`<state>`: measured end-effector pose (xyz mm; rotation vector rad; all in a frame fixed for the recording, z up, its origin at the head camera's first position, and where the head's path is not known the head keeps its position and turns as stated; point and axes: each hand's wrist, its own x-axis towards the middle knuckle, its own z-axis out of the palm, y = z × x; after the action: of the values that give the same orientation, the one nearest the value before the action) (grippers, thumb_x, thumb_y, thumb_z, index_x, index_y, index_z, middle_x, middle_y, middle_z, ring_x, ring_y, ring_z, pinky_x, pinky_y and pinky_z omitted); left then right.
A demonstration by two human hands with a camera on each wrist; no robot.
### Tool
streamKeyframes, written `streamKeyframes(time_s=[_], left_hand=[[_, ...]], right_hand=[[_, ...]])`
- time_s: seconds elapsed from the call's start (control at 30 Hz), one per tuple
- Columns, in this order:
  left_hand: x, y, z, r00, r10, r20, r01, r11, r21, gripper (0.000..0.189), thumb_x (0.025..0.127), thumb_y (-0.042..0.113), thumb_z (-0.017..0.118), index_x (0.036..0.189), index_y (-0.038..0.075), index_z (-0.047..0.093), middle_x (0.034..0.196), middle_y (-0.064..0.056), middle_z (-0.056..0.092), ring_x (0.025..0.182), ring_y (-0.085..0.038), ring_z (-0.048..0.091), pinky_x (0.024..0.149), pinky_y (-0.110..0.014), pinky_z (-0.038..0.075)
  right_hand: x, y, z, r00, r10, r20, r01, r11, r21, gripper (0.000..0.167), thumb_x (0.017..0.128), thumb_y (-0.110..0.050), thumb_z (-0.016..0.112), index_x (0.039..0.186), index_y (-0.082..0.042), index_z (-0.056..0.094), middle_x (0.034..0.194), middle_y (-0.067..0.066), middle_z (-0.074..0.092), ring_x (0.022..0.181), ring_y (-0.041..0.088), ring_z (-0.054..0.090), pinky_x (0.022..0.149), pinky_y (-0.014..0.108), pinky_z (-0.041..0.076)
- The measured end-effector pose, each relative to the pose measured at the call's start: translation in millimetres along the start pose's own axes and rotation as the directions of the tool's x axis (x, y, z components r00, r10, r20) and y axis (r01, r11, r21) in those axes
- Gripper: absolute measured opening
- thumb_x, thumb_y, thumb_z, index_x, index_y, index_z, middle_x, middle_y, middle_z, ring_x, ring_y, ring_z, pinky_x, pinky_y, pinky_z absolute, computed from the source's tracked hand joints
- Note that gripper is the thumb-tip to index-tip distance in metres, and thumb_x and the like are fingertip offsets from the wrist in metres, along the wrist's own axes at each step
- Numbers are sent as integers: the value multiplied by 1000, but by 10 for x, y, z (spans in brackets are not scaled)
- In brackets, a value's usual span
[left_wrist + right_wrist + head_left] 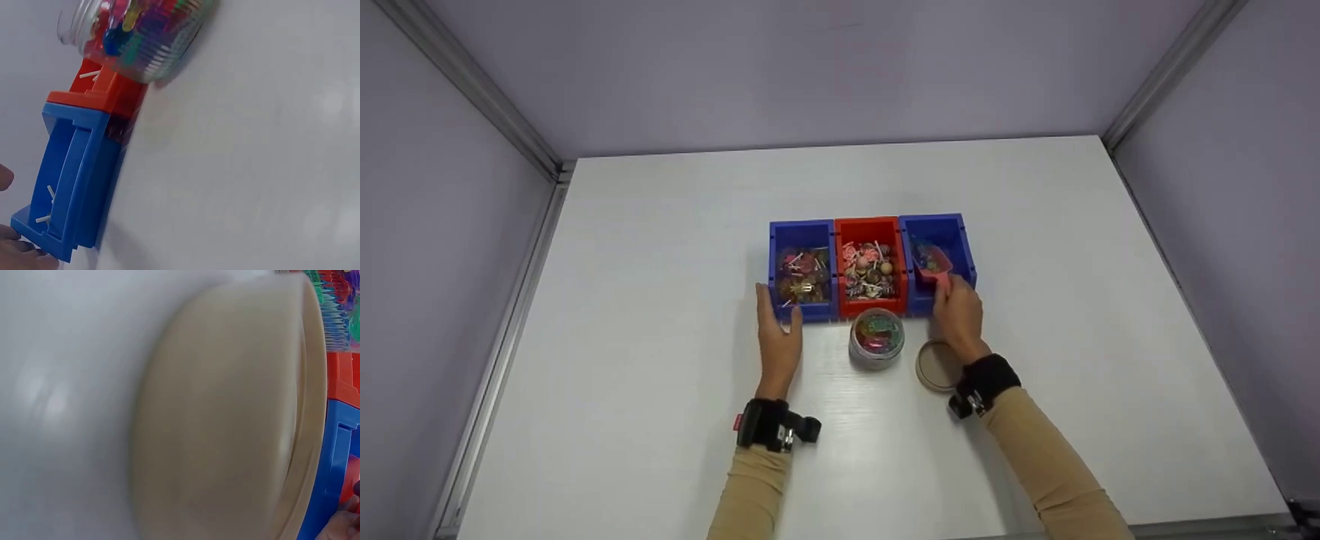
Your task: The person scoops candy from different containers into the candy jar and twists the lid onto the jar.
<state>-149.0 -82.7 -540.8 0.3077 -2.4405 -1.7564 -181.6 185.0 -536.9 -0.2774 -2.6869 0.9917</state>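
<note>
My right hand (962,315) grips the handle of a pink scoop (943,279), whose bowl dips into the right blue bin (952,224) among colourful wrapped pieces. My left hand (778,352) lies at the front left corner of the left blue bin (814,311), fingers straight along its outer side and thumb apart near the front. In the left wrist view, its fingertips (25,256) touch the bin's corner. Lollipops fill part of that bin and the middle red bin (874,306). A clear jar (868,360) of colourful wrapped pieces stands before the red bin.
A round beige lid (939,367) lies on the white table (660,337), right of the jar and under my right wrist. The three bins stand joined side by side. Pale walls (840,75) enclose the table at the back and both sides.
</note>
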Motion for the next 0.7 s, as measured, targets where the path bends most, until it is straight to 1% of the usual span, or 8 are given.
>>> streamKeyframes(time_s=[0.13,0.23,0.3,0.37,0.47,0.57,0.63,0.7], left_hand=[[-199,57,79,998,67,22,-67,998,11,71,96,13,55,154,2,16,165,-16,3,153,-34,6,125,-51,16],[-314,102,141,989,119,91,-120,993,4,70,95,14,57,153,1,20,164,-16,5,153,-35,7,124,-53,18],[-370,132,180,979,138,153,-138,990,-6,69,96,18,58,152,2,22,164,-15,10,153,-34,11,124,-53,20],[-413,150,219,965,144,219,-145,989,-12,72,95,23,61,153,5,23,164,-13,14,153,-32,14,123,-52,20],[-466,153,283,940,150,305,-145,989,-39,81,89,29,69,153,9,24,163,-10,20,152,-31,19,123,-53,23],[-500,122,361,917,163,364,-153,987,-57,93,81,32,77,153,10,23,162,-10,22,151,-31,20,122,-53,24],[-510,97,413,910,160,382,-149,987,-59,99,77,30,81,154,10,22,161,-11,24,151,-32,21,122,-53,24],[-514,75,455,911,148,386,-138,989,-54,100,75,27,83,153,10,23,160,-12,26,150,-33,23,122,-53,25]], right_hand=[[1,6,-2,1000,16,12,-16,1000,15,33,99,-17,49,110,11,62,94,26,66,88,39,65,81,52,53],[-2,11,3,1000,26,17,-26,999,29,33,100,-17,48,111,11,61,96,27,66,90,39,65,82,52,52],[0,12,6,999,35,24,-36,999,38,32,100,-18,48,110,10,60,94,25,65,88,38,63,81,51,52],[-1,16,10,999,36,26,-37,998,45,32,100,-18,48,109,10,60,92,24,63,85,37,61,78,51,50],[-12,30,6,1000,16,20,-17,998,58,31,99,-17,49,110,10,60,91,24,62,84,37,60,76,51,49],[-32,51,-9,1000,0,-3,0,997,78,30,98,-14,50,112,11,60,91,25,63,83,36,60,75,50,49],[-43,63,-20,1000,-6,-16,8,996,88,30,98,-13,51,113,11,60,89,24,63,81,34,58,74,49,48],[-47,73,-27,1000,-11,-25,14,995,101,29,98,-13,51,112,11,60,87,23,62,79,33,57,72,47,48]])
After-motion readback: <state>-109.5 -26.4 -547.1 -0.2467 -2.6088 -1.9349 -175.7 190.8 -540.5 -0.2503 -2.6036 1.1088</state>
